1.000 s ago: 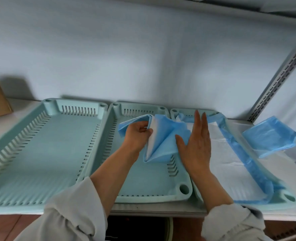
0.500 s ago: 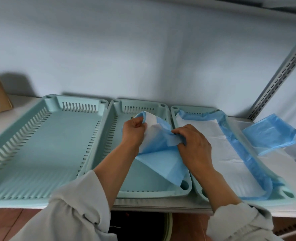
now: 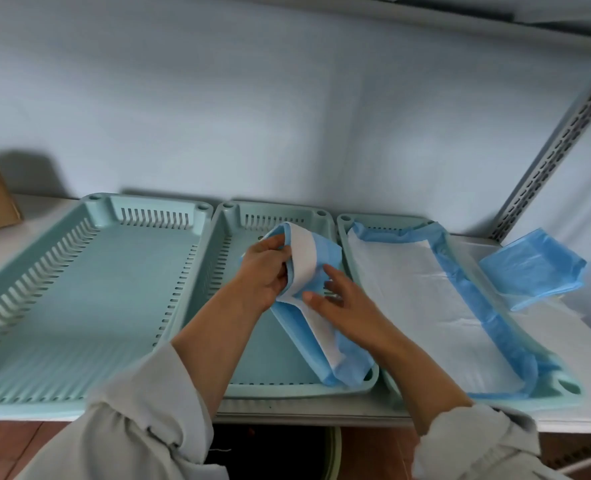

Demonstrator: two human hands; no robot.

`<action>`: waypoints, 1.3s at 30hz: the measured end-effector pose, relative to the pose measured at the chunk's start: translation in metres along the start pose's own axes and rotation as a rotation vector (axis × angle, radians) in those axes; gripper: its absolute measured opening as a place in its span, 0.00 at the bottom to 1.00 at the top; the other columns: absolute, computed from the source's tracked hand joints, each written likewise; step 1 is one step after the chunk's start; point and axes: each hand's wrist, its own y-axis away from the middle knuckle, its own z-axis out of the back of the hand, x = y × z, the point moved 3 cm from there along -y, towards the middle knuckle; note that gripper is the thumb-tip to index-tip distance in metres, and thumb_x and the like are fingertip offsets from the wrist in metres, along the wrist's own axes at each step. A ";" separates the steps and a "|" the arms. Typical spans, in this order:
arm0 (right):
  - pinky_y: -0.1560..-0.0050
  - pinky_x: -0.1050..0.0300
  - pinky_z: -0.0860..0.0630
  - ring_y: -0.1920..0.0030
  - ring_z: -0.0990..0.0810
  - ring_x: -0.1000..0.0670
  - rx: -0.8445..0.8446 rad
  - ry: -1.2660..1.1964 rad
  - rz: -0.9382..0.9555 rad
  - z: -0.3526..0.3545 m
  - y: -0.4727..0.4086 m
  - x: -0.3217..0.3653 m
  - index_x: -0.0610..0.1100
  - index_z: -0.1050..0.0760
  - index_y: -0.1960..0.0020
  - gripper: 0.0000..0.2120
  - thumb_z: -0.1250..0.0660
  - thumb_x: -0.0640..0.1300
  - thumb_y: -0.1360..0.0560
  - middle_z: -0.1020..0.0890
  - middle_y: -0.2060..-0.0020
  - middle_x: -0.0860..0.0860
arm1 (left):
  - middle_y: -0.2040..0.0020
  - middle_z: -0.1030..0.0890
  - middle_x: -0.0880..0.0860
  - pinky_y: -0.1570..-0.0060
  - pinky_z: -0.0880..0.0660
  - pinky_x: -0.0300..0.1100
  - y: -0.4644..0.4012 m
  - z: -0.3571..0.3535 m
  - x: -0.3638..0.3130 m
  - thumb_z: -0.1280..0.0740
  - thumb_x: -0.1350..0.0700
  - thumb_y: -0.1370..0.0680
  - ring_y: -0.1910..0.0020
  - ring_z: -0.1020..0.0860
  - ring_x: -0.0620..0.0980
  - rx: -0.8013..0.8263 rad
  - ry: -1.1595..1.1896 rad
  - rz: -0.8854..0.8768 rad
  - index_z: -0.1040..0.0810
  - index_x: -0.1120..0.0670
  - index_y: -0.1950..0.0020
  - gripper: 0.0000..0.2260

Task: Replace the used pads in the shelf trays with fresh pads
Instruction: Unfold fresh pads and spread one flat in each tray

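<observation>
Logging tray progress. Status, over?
Left hand grips pad; right hand open on it. Pad half unfolded over middle tray. Nothing in the way.

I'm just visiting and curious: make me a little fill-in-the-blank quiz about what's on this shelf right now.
1. The number of green trays standing side by side on the shelf is ___.
2. The left hand grips a partly unfolded pad over the ___ tray.
3. The pad already spread flat lies in the ___ tray.
4. A folded blue pad lies on the shelf, to the ___ of the trays.

Missing words: three; middle; right; right
</observation>
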 end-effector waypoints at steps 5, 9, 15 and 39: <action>0.39 0.54 0.24 0.42 0.23 0.56 -0.111 -0.004 0.078 -0.019 -0.017 -0.015 0.53 0.39 0.27 0.30 0.32 0.45 0.25 0.22 0.40 0.54 | 0.45 0.22 0.62 0.53 0.23 0.45 0.012 -0.007 0.006 0.43 0.72 0.22 0.51 0.22 0.56 0.103 -0.158 0.018 0.28 0.61 0.33 0.19; 0.59 0.71 0.25 0.60 0.20 0.59 -0.192 0.048 0.103 -0.008 -0.018 -0.007 0.45 0.26 0.38 0.13 0.38 0.38 0.22 0.18 0.59 0.52 | 0.44 0.19 0.57 0.45 0.23 0.48 0.015 -0.004 0.009 0.37 0.68 0.26 0.46 0.21 0.55 0.136 -0.477 -0.058 0.25 0.55 0.35 0.20; 0.44 0.58 0.23 0.47 0.19 0.52 -0.316 0.015 0.098 -0.003 -0.013 0.003 0.46 0.26 0.34 0.19 0.42 0.34 0.22 0.19 0.47 0.51 | 0.40 0.21 0.52 0.36 0.27 0.49 0.017 -0.006 0.019 0.32 0.58 0.25 0.41 0.23 0.52 0.293 -0.641 -0.085 0.29 0.51 0.31 0.21; 0.31 0.45 0.38 0.26 0.42 0.38 -0.288 0.486 -0.584 0.078 0.014 -0.053 0.37 0.53 0.23 0.37 0.36 0.48 0.22 0.50 0.24 0.40 | 0.50 0.27 0.56 0.55 0.29 0.45 -0.012 0.009 0.036 0.39 0.62 0.22 0.49 0.24 0.57 -0.064 -0.911 -0.130 0.33 0.59 0.36 0.15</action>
